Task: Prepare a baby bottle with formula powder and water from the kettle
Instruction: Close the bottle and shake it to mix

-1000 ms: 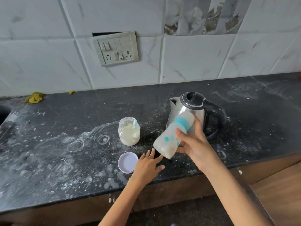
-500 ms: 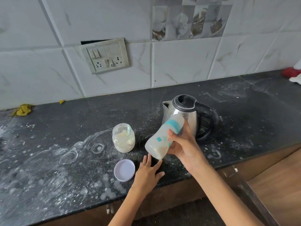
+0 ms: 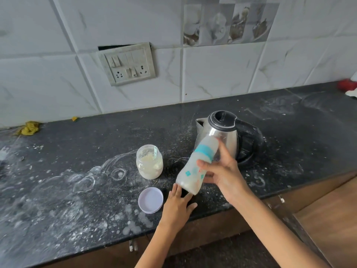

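My right hand (image 3: 225, 176) grips the tilted baby bottle (image 3: 195, 167) above the powder-dusted black counter (image 3: 58, 190), my left hand (image 3: 177, 207) flat, holding nothing.

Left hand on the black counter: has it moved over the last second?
No. The left hand lies flat beside the round white lid, fingers toward the tilted baby bottle's base, as before.

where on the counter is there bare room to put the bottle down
Bare counter runs right of the kettle, and left of the jar, though powdery. It is crowded between jar, lid, left hand and kettle.
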Motion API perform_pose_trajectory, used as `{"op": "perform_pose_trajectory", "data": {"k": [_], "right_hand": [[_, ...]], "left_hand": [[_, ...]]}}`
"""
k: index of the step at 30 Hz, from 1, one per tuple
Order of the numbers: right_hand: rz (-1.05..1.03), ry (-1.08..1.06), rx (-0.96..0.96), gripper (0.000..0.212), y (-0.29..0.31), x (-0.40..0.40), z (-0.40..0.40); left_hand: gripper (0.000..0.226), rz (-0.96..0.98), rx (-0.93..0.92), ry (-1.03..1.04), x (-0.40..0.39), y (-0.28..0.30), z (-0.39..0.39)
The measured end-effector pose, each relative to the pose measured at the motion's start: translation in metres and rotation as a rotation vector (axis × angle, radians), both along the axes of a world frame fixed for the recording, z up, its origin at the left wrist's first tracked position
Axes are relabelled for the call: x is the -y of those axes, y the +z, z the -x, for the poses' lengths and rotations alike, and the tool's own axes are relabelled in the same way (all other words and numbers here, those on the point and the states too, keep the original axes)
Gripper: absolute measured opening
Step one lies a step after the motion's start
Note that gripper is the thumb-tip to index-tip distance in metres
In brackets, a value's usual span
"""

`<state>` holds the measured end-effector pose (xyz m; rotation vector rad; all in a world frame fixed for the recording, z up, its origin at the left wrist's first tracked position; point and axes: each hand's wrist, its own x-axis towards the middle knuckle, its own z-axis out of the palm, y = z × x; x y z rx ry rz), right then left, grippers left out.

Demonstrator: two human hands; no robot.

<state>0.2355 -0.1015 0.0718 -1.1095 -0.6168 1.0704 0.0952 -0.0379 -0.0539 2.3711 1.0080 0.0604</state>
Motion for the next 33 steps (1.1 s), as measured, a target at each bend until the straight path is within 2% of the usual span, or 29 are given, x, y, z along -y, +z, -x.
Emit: {"op": "perform_pose_trajectory", "data": {"k": [2, 6, 7, 10, 13, 15, 16, 20, 25, 27, 30, 33], "right_hand": [[0.041, 0.079, 0.066, 0.087, -0.003, 0.003, 0.007], [-0.023, -0.049, -0.016, 0.075, -0.002, 0.005, -0.001], [-0.012, -0.027, 0.004, 0.076, -0.003, 0.006, 0.001], [0.022, 0.06, 0.06, 0.088, -0.006, 0.007, 0.007], [-0.02, -0.086, -0.022, 0.081, -0.005, 0.006, 0.002], [0.001, -0.016, 0.033, 0.084, -0.006, 0.008, 0.006], [0.013, 0.028, 0.059, 0.087, -0.007, 0.009, 0.009], [-0.047, -0.123, -0.033, 0.07, -0.004, 0.009, 0.001], [0.085, 0.056, 0.087, 0.09, -0.009, 0.012, 0.01], [0.094, 0.004, 0.023, 0.083, -0.006, 0.011, 0.006], [0.157, 0.005, -0.183, 0.055, -0.006, 0.008, 0.004], [0.232, 0.058, -0.259, 0.064, -0.012, 0.007, 0.008]], "left_hand": [[0.06, 0.043, 0.048, 0.044, 0.002, 0.001, 0.001], [0.053, 0.075, 0.037, -0.035, -0.008, 0.004, 0.005], [0.054, 0.061, 0.009, -0.049, -0.01, 0.005, 0.008], [0.069, 0.061, -0.008, -0.013, -0.02, 0.005, 0.01], [0.066, 0.065, -0.025, -0.063, -0.019, 0.001, 0.011], [0.077, 0.007, -0.101, -0.107, -0.013, -0.004, 0.01], [0.082, 0.035, -0.079, -0.058, -0.01, -0.006, 0.009], [0.075, 0.123, 0.031, 0.023, -0.01, -0.005, 0.006], [0.086, 0.13, 0.052, 0.055, -0.006, -0.011, 0.009], [0.079, 0.12, 0.033, -0.01, -0.008, -0.008, 0.008], [0.071, 0.127, 0.007, -0.053, -0.01, -0.001, 0.005], [0.074, 0.098, -0.043, -0.078, -0.011, 0.0, 0.004]]}}
